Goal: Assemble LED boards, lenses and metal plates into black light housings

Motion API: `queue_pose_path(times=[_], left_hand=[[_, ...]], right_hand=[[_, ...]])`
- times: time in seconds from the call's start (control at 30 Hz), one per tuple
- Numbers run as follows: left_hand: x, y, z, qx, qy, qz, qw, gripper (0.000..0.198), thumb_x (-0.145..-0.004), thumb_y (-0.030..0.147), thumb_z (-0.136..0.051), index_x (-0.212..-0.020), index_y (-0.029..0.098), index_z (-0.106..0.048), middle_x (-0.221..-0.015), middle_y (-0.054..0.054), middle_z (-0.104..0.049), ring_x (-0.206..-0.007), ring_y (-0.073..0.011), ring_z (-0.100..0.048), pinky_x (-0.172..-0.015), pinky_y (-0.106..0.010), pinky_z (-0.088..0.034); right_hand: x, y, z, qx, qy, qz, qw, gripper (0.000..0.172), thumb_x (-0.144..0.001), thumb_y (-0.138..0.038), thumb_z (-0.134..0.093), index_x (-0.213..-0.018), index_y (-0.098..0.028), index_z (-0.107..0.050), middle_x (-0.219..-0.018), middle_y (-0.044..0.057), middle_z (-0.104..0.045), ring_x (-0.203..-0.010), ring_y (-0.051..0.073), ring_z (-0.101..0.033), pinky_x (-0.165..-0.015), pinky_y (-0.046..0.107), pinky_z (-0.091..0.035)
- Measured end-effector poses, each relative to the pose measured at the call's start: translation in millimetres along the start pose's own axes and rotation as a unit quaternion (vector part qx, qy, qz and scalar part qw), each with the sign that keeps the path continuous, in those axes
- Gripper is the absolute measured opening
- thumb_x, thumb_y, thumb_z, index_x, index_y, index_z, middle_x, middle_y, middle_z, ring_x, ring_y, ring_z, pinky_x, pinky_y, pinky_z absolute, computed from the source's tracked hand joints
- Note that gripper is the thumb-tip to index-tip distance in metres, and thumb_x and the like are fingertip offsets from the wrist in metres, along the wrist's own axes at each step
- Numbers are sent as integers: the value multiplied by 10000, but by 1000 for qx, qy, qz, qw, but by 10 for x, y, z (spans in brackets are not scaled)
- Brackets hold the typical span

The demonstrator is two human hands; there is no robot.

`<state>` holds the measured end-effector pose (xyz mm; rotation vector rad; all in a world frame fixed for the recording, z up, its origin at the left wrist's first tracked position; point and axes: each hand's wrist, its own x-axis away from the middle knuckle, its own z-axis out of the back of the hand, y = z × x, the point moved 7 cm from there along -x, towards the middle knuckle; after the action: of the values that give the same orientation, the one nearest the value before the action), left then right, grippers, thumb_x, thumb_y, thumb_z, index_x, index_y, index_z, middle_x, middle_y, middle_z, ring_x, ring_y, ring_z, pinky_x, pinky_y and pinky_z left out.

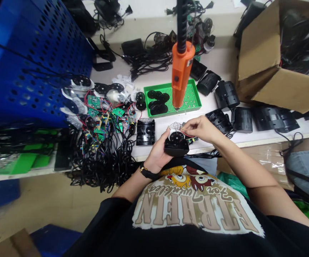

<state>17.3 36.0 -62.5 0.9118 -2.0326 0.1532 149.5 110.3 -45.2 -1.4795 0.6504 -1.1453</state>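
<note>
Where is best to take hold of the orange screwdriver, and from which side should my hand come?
Probably grip the orange screwdriver around its wide middle body, coming from the near side with the right hand. It hangs upright, tip down over the green tray, and the body stands clear of nearby things.

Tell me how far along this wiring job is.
Done, it seems: black plastic housings lined up on the right. In hand: the left hand holds a black housing while the right hand pinches thin red wires. Left: wired green circuit boards and black discs in the green tray.
</note>
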Motion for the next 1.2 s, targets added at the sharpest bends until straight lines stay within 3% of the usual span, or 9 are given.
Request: queue_pose_path(times=[0.53, 0.73, 0.9, 0.97, 1.07, 1.13, 1.2], left_hand=[[-52, 1, 54, -2, -41, -8, 999, 326, -1026, 368, -522, -963, 122, -727, -823, -77, -786, -818, -227, -775, -966, -418, -603], [-40, -3, 40, 5, -29, -13, 999, 367, -1048, 359, -482, -904, 118, -718, -827, -74, -784, -759, -185, -759, -951, -373, -602], [-37, -13, 27, -11, -27, -13, 999, 371, -1050, 354, -458, -934, 121, -721, -819, -73, -783, -730, -194, -750, -952, -414, -606], [-14, 52, 13, -16, -29, -35, 999, 356, -1047, 351, -462, -951, 126, -720, -821, -70, -782, -742, -201, -752, -949, -426, -606], [64, 277, -24, -20, -41, -116, 992, 308, -1022, 372, -516, -1040, 147, -725, -872, -69, -788, -825, -226, -764, -962, -448, -598], [138, 446, -39, -19, -42, -172, 984, 297, -1019, 380, -525, -1064, 161, -722, -891, -65, -789, -896, -230, -767, -977, -438, -593], [203, 563, -55, -16, -46, -201, 978, 321, -1035, 383, -489, -1037, 162, -722, -873, -63, -786, -942, -228, -766, -984, -422, -592]], right_hand=[[-8, -118, -41, 63, -30, 24, 997, 172, -669, -274, -704, -753, -137, -767, -661, 24, -738, -571, 106, -600, -592, 251, -470], [-6, -133, -46, 89, -43, 34, 994, 174, -682, -267, -698, -758, -127, -768, -652, 17, -721, -575, 104, -580, -588, 249, -452], [-5, -158, -49, 95, -58, 44, 993, 145, -706, -266, -721, -763, -139, -766, -667, 7, -719, -597, 106, -583, -597, 248, -455], [8, -190, -50, 72, -59, 45, 995, 177, -737, -308, -747, -804, -147, -773, -733, 20, -747, -655, 120, -624, -660, 263, -501], [52, -229, 4, -17, -13, 68, 997, 363, -854, -495, -699, -1019, -178, -767, -988, 65, -786, -846, 155, -697, -832, 312, -565], [102, -200, 22, -88, 17, 87, 992, 510, -886, -621, -638, -1193, -219, -700, -1210, 91, -743, -973, 176, -716, -922, 350, -573], [152, -137, -60, -126, -2, 100, 987, 608, -842, -642, -697, -1306, -260, -611, -1378, 103, -659, -1080, 199, -714, -993, 384, -565]])
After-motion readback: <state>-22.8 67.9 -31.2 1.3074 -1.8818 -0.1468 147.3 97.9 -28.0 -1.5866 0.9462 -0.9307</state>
